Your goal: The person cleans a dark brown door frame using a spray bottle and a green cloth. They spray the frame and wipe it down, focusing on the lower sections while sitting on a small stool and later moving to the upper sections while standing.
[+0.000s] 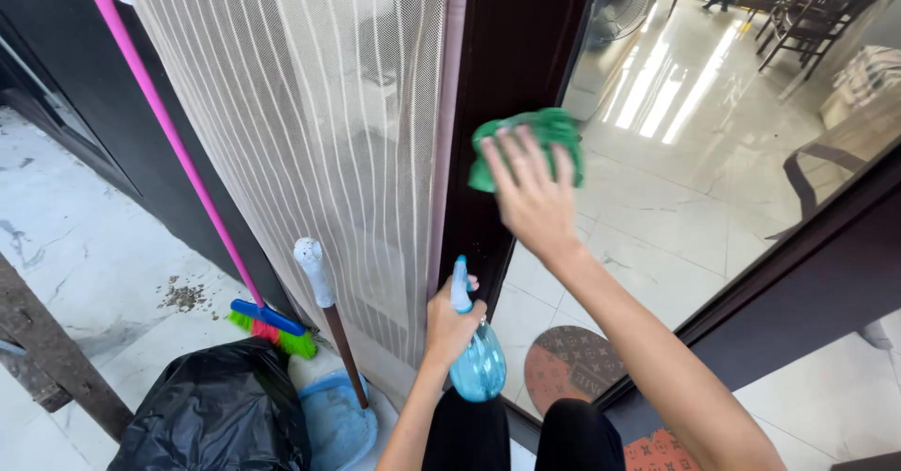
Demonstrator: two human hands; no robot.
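We have our right hand raised at full reach, arm stretched up and forward from the lower right, the palm turned away from us and the fingers spread flat against a green cloth. The cloth is pressed onto the glass door right at its dark frame, bunched out past the fingertips. So this hand is open and flattened, pinning the cloth rather than gripping it.

Our left hand sits lower and nearer the body, forearm rising almost straight up, fingers curled closed around the neck of a blue spray bottle. The bottle stands upright with its nozzle at the top, just beside the frame's lower part.

To the left hangs a mesh curtain. Beneath it a pink-handled broom, a mop and a black rubbish bag rest on the marble floor.
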